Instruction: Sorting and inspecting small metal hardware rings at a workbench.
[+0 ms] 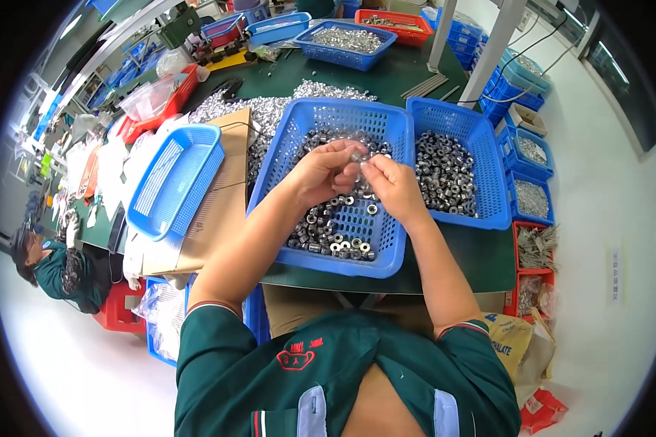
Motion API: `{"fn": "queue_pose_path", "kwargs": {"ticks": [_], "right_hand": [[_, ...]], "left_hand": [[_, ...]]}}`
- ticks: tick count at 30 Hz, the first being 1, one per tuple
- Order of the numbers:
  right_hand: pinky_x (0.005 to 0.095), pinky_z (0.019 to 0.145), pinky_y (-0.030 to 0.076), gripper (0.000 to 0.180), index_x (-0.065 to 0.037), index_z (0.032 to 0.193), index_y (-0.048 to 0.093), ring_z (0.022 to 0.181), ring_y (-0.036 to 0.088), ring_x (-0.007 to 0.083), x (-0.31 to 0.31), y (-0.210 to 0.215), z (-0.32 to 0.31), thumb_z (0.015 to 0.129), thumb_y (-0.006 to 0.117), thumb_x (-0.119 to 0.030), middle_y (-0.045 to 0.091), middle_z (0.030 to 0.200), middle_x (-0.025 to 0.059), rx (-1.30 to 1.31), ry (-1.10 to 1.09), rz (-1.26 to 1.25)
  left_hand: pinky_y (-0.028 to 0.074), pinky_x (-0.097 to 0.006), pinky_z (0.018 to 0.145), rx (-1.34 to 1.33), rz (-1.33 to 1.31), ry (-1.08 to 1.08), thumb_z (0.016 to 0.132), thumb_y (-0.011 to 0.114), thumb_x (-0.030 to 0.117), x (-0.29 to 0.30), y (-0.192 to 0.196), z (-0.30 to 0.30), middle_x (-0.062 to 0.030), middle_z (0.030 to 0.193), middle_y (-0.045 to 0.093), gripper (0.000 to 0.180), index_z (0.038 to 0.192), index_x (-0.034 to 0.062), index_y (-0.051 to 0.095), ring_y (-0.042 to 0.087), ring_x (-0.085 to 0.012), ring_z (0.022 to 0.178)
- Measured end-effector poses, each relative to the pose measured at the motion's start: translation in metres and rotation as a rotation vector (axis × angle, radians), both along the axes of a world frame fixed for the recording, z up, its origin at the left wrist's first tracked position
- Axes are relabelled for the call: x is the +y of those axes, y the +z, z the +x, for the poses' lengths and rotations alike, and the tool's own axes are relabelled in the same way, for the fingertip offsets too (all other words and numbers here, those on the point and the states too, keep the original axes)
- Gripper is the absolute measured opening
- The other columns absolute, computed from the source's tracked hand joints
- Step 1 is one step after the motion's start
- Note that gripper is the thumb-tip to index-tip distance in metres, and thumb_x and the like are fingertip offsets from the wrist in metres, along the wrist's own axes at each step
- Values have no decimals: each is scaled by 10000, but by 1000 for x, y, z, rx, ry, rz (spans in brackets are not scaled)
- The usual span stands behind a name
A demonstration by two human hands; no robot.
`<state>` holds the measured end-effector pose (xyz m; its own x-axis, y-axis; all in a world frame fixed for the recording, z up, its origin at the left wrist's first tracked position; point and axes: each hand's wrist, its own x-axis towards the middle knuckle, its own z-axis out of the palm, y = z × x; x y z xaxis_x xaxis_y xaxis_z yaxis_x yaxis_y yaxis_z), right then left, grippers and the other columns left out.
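Observation:
My left hand (322, 173) is half curled above a blue plastic basket (278, 156), with a small shiny metal piece (356, 156) at the tips of its thumb and finger. Right beside it, my right hand (395, 188) is closed in a pinch, its fingertips almost touching the left ones. A small shiny piece shows at that pinch too, but its exact shape is blurred. Beneath both hands, short metal rings (321, 231) with holes through them lie loose in the basket. Part of its mesh bottom shows between them.
To the right stands a second blue basket (494, 191) full of similar rings (444, 171). An empty blue basket (213, 162) rests on cardboard (222, 207) at left. Silver parts (259, 109) are heaped behind. Stacked bins (530, 171) line the right side; a co-worker (65, 269) sits far left.

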<state>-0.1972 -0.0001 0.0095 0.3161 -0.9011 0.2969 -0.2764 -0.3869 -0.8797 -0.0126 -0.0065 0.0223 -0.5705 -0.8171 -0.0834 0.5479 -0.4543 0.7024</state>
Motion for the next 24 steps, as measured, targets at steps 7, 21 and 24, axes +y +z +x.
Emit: {"fn": "queue_pose_path", "kwargs": {"ticks": [7,21,24], "right_hand": [[374,496,405,199,-24,823,579,534,565,298,6,-3,5,902,582,-207,584,637,153,119,-67,-249],[229,426,314,311,-24,758,580,467,427,53,0,2,-3,945,540,-269,472,536,-20,-193,190,336],[222,422,304,300,-39,761,563,452,406,45,0,-1,-2,953,529,-266,455,523,-27,-281,109,274]], "left_hand": [[275,-215,457,-39,75,-17,959,516,172,0,-5,6,1,646,457,174,1039,22,556,333,-76,507],[241,-216,442,-56,-46,-17,973,456,139,1,3,3,-32,686,510,164,1053,39,558,339,-75,509],[276,-197,428,-39,107,92,932,405,167,-5,8,7,-46,778,532,205,1019,48,547,354,-84,527]]}}
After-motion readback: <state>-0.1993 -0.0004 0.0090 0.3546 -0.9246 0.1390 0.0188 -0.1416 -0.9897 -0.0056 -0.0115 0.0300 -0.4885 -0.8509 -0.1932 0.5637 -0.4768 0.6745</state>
